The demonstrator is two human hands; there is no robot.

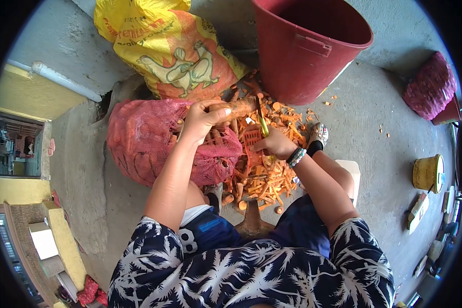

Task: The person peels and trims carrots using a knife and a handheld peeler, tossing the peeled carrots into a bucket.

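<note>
My left hand (206, 119) is closed round a thick carrot (240, 107), held out level to the right. In my right hand (276, 143) is a knife (263, 124) with a yellow-green handle. Its dark blade points up and touches or crosses the carrot's right end. Beneath my hands lies a heap of cut carrot pieces (269, 186), partly over and around an orange plastic crate (252, 141). A pink mesh sack (143, 143) full of carrots lies left of my hands, its mouth toward the heap.
A tall red bin (297, 66) stands beyond the heap, beside a yellow printed sack (179, 56). At the right are a purple mesh sack (431, 87) and a yellow bucket (427, 174). Carrot scraps dot the concrete floor (364, 123).
</note>
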